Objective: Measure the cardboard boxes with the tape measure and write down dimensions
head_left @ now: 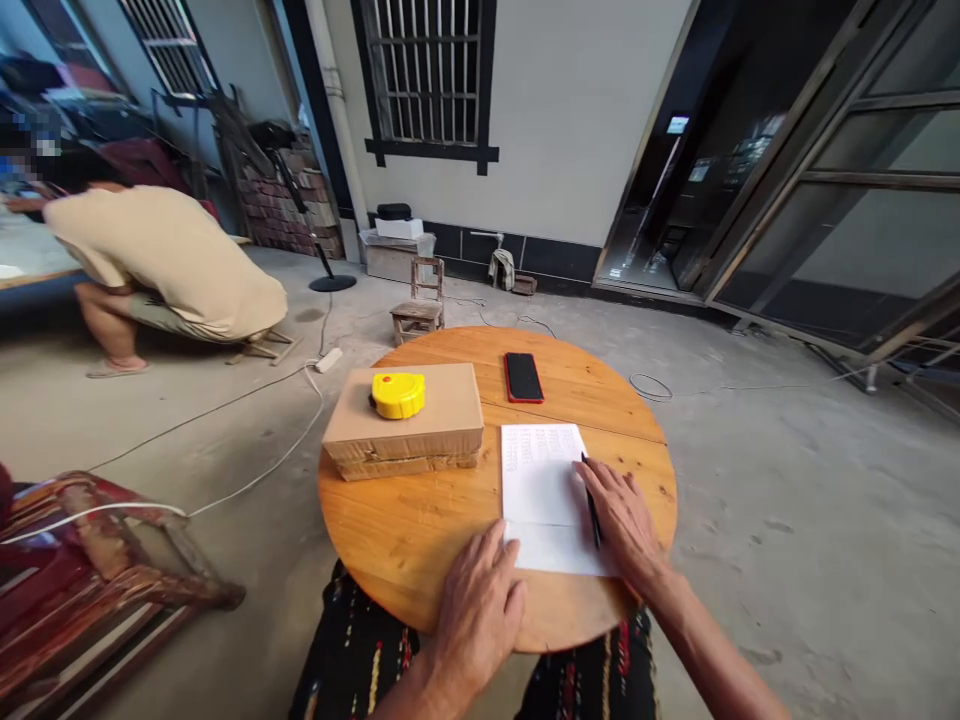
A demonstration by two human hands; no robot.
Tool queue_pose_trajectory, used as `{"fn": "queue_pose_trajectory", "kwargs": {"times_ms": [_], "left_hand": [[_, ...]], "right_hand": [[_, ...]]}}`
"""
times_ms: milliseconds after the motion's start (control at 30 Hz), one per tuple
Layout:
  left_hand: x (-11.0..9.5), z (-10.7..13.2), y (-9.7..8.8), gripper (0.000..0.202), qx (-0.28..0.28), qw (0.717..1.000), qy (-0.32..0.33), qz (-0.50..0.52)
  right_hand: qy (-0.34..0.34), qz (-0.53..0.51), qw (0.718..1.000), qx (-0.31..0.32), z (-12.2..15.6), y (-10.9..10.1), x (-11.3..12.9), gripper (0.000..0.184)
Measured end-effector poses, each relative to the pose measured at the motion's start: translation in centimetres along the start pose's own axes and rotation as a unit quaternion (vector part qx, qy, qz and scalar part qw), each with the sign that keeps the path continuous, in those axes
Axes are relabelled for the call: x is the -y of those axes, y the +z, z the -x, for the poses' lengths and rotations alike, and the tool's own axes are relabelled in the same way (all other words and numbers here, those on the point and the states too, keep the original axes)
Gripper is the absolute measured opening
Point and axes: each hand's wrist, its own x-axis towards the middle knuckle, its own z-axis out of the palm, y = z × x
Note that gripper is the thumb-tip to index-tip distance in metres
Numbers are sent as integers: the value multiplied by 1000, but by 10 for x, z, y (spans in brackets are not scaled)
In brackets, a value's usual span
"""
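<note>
A white sheet of paper (547, 500) lies on the round wooden table (420, 530), with rows of small handwriting near its top and a crease across its lower part. My left hand (480, 600) rests open on the table, its fingertips touching the sheet's lower left edge. Over the sheet's right side my right hand (622, 515) lies flat with its fingers stretched out. A black pen (595, 515) lies along that hand's inner side, partly under the fingers; no grip around it shows.
A brown cardboard box (405, 430) stands on the table's left, carrying a yellow tape measure (400, 396). A red-edged phone (523, 377) lies toward the far side. Beyond are a small wooden chair (418, 310), cables on the floor and a crouching person (165, 250).
</note>
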Motion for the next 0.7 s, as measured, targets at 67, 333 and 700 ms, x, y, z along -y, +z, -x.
{"fn": "queue_pose_trajectory", "kwargs": {"times_ms": [67,333,700], "left_hand": [[7,5,-1,42,-17,999,20,40],[81,44,-34,27,-271,958,40,82],[148,-5,-108,50,-446,882,-111,101]], "right_hand": [[-33,33,999,14,-18,8,-6,44],[-65,66,994,-61,-38,21,-23,48],[-121,-225,966,-29,-144,-57,127,45]]}}
